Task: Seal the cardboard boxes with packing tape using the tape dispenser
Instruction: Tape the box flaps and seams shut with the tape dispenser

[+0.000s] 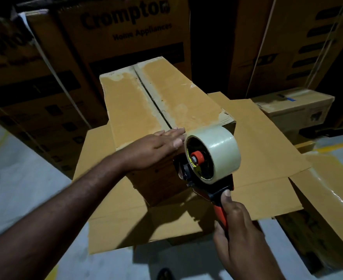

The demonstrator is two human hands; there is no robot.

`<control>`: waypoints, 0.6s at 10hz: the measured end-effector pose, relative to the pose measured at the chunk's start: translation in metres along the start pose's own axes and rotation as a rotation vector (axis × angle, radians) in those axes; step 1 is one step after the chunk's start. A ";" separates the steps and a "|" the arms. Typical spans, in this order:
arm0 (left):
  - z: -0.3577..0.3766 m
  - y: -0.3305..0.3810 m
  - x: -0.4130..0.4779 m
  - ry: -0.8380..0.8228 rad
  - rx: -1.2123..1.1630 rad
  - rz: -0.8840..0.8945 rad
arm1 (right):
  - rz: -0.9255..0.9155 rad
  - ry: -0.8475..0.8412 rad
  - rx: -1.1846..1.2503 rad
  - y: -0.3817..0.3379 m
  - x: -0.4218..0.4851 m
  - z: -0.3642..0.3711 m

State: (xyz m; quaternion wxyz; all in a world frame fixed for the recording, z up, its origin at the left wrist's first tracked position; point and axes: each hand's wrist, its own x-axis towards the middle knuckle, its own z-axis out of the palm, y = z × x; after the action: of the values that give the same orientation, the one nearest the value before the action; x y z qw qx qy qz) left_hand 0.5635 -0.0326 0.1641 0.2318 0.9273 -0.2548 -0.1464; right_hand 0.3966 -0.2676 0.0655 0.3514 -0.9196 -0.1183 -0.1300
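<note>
Tall printed cartons stand stacked at the back. In front of them a flat cardboard sheet lies spread out, and on it rests a long cardboard box with its two top flaps closed and a dark open seam along the middle. The tape dispenser, carrying a clear tape roll, is at the near end of the box. The left hand lies flat with straight fingers on the box top, near the roll. The right hand grips the orange handle, thumb on top
</note>
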 end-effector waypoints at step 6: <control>-0.002 0.016 0.014 -0.023 0.135 -0.260 | 0.083 -0.125 0.221 0.022 0.007 0.029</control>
State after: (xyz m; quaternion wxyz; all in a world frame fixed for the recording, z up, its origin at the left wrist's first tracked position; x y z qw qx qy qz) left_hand 0.5696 -0.0516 0.1715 0.1450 0.9643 -0.1444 -0.1682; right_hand 0.4142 -0.2633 0.0337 0.4476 -0.8857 -0.1154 -0.0442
